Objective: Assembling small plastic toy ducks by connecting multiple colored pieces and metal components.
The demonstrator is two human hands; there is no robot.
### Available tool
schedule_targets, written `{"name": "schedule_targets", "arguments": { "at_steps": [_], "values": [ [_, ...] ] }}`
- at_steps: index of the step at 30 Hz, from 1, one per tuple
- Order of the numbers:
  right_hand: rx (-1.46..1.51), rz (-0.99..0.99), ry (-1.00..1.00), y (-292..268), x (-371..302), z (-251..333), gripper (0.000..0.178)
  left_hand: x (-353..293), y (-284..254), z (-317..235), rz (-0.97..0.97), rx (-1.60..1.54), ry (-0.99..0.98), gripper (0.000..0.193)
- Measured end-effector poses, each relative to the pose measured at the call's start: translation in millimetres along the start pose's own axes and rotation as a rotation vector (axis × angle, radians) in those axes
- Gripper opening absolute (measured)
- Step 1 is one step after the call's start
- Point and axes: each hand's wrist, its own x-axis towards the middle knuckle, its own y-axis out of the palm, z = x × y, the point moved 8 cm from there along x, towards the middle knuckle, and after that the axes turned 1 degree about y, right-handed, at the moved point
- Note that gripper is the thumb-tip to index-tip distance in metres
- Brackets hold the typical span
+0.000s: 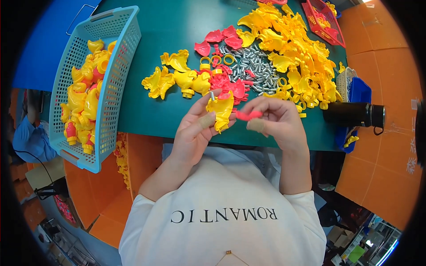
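Note:
My left hand [195,128] holds a yellow plastic shell piece [220,110] upright between thumb and fingers, just above the near edge of the green table [173,26]. My right hand [275,122] pinches a small red plastic piece [246,115] and brings it against the yellow shell's right side. Both thumbs carry tan tape. Just beyond my hands lie yellow shell halves [177,77], red pieces [222,37], yellow rings [217,59] and a heap of small metal screws [255,66].
A light blue basket [113,84] at the left holds assembled yellow and red toys. A large pile of yellow parts [301,53] fills the right. A red basket [326,22] stands far right, with a black cylinder [353,114] and blue bin [357,91] nearer.

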Motion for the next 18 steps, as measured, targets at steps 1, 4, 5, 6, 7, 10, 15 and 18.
{"name": "schedule_targets", "arguments": {
  "at_steps": [1, 4, 5, 6, 7, 10, 15, 18],
  "values": [
    [0.048, 0.078, -0.02, 0.3, -4.4, -1.6, 0.02, 2.6, 2.7, 4.1, 0.001, -0.001, -0.005, 0.053],
    [0.058, 0.071, -0.098, -7.2, -11.5, -9.9, 0.015, 7.7, 17.4, 17.3, 0.075, -0.083, -0.038, 0.055],
    [0.049, 0.035, -0.124, -8.0, -13.4, -10.9, 0.015, 8.9, 18.9, 21.0, 0.047, -0.18, -0.045, 0.055],
    [0.143, -0.011, -0.154, -9.4, -14.9, -15.9, 0.016, 9.7, 19.9, 24.2, 0.019, -0.277, -0.051, 0.054],
    [0.144, -0.013, -0.153, -10.4, -19.3, -12.5, 0.016, 10.7, 21.0, 25.3, 0.019, -0.277, -0.054, 0.054],
    [0.03, -0.172, -0.233, -32.5, -29.6, -2.5, 0.015, 11.7, 23.5, 24.5, 0.08, -0.205, -0.023, 0.052],
    [0.017, -0.07, -0.218, -24.0, -34.7, -4.4, 0.027, 10.6, 23.2, 39.2, 0.028, -0.141, -0.044, 0.047],
    [-0.104, -0.128, -0.234, -13.3, -39.0, -7.7, 0.032, 11.0, 26.3, 41.2, 0.043, -0.163, -0.066, 0.047]
  ]
}}
